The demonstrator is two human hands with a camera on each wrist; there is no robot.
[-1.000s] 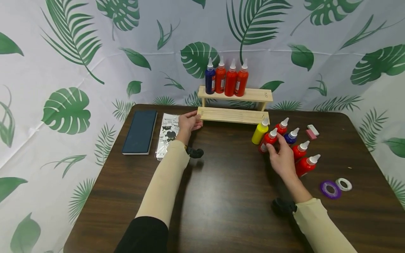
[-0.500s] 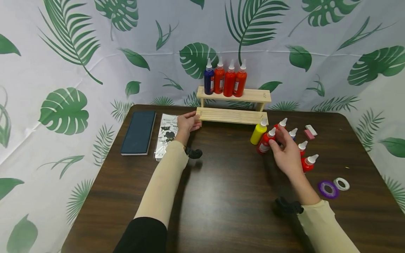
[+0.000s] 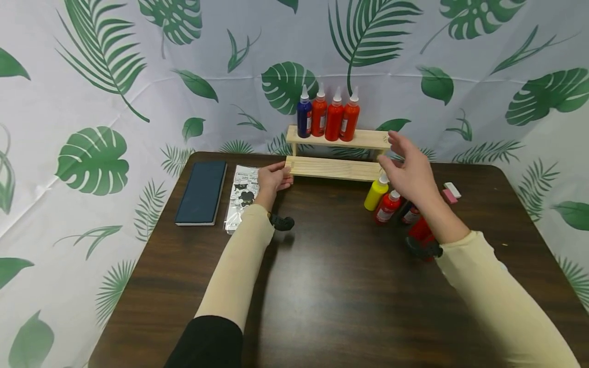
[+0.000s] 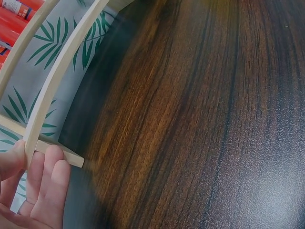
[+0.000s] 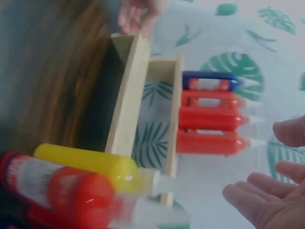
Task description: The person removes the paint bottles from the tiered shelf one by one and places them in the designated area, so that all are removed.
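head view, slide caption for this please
Left hand holds one end of a wooden rack bearing one blue bottle and three red bottles; the empty right hand hovers near the other.

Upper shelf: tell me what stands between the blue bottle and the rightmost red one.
Two red bottles stand between the blue bottle and the rightmost red one; the head view shows it.

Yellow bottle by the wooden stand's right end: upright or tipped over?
Upright: in the head view, the yellow bottle stands on the table, its white nozzle uppermost.
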